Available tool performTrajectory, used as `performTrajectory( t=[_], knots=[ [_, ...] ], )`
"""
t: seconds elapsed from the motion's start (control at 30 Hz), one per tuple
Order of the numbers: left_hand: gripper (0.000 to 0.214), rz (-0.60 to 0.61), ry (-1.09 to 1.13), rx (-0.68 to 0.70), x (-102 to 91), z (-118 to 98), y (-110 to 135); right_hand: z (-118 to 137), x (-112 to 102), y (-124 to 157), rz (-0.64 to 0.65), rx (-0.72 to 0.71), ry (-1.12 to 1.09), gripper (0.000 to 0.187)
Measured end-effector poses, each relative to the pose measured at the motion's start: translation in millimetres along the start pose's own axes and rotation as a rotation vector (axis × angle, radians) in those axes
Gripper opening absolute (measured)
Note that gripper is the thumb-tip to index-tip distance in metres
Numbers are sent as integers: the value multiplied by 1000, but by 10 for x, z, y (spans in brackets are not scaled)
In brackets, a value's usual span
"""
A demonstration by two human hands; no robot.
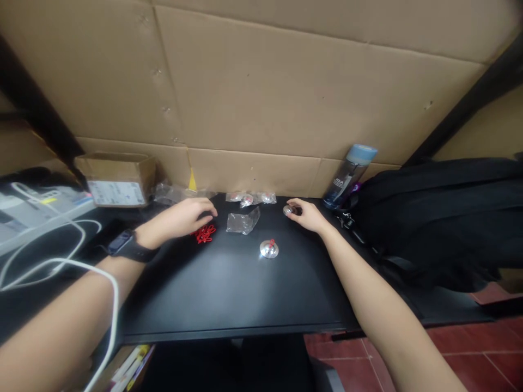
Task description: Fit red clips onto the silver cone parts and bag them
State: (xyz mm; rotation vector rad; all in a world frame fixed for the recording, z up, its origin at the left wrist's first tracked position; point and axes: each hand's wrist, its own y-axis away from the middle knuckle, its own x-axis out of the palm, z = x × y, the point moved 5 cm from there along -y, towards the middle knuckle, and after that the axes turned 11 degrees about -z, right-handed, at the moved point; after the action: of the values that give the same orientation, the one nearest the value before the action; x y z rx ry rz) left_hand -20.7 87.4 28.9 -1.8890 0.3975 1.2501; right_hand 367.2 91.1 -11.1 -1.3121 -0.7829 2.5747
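My left hand (186,216) rests palm down on the black table (229,294), fingers curled loosely over a small pile of red loops (205,233). A black watch sits on that wrist. My right hand (305,214) is closed around a small shiny round metal piece (288,209) near the table's back edge. A silver dome-shaped disc with a red loop on top (269,249) lies between my hands, nearer to me. An empty clear plastic bag (242,221) lies just behind it.
Several small clear bags with metal pieces (251,198) lie along the cardboard back wall. A blue water bottle (349,177) leans beside a black backpack (441,218) at the right. A cardboard box (118,178) and white cables (61,261) are at the left.
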Motion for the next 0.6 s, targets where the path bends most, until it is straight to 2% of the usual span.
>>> performTrajectory(
  t=[0.2, 0.43, 0.6],
  knots=[
    [28, 45, 16, -47, 59, 54, 206, -39, -14, -9, -38, 87, -99, 40],
    [21, 64, 101, -7, -17, -10, 219, -100, -11, -28, -116, 173, -210, 40],
    [16, 59, 83, 5, 34, -38, 214, -91, 12, -40, -158, 232, -345, 43]
  ],
)
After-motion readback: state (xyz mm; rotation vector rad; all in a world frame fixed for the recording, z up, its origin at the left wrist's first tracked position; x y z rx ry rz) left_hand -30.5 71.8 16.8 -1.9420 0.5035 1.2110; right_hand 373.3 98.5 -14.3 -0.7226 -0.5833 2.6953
